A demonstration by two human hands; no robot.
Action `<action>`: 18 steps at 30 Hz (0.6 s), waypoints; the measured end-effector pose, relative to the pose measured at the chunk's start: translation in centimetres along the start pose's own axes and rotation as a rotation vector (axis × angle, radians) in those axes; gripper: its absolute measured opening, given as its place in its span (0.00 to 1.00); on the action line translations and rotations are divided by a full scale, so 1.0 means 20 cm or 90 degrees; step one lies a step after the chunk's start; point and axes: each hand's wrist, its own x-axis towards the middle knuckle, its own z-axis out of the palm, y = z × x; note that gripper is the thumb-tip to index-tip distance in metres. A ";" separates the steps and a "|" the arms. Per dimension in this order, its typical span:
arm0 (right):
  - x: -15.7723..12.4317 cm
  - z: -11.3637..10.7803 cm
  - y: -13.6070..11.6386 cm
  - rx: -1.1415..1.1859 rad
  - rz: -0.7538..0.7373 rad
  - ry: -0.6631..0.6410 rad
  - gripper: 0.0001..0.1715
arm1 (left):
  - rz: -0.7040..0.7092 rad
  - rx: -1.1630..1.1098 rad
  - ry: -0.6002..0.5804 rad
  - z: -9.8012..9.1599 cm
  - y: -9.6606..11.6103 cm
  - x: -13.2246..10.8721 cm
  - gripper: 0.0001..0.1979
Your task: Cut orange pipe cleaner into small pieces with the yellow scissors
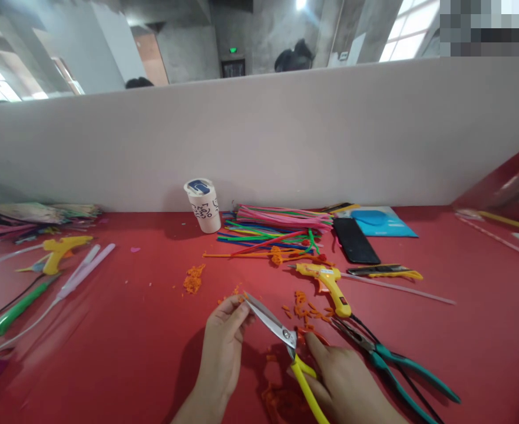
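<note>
My right hand (336,374) is closed round the handles of a pair of scissors (272,324), one yellow and one orange-red. The blade tips reach up to the fingertips of my left hand (228,324). Those fingers pinch a small orange fuzzy piece (243,297), mostly hidden by finger and blade. Orange clippings (237,290) are scattered just beyond the left fingertips. A denser pile of orange bits (193,279) lies farther left, and short orange pieces (303,306) are strewn to the right of the blades.
A yellow glue gun (323,275) and green-handled pliers (387,356) lie right. Behind are bundled pipe cleaners (281,219), a lidded cup (203,206), a black phone (356,240) and a utility knife (383,271). Another glue gun (58,253) lies left. A grey partition (259,135) backs the red table.
</note>
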 end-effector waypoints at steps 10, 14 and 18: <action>-0.01 0.02 0.01 -0.015 -0.019 0.045 0.09 | -0.007 0.001 -0.003 0.01 0.00 -0.01 0.02; -0.01 0.02 0.01 -0.016 -0.022 0.050 0.11 | -0.012 -0.005 -0.006 0.01 0.00 -0.01 0.02; -0.01 0.03 0.01 -0.029 -0.029 0.070 0.12 | -0.013 -0.005 -0.001 0.01 0.01 -0.01 0.02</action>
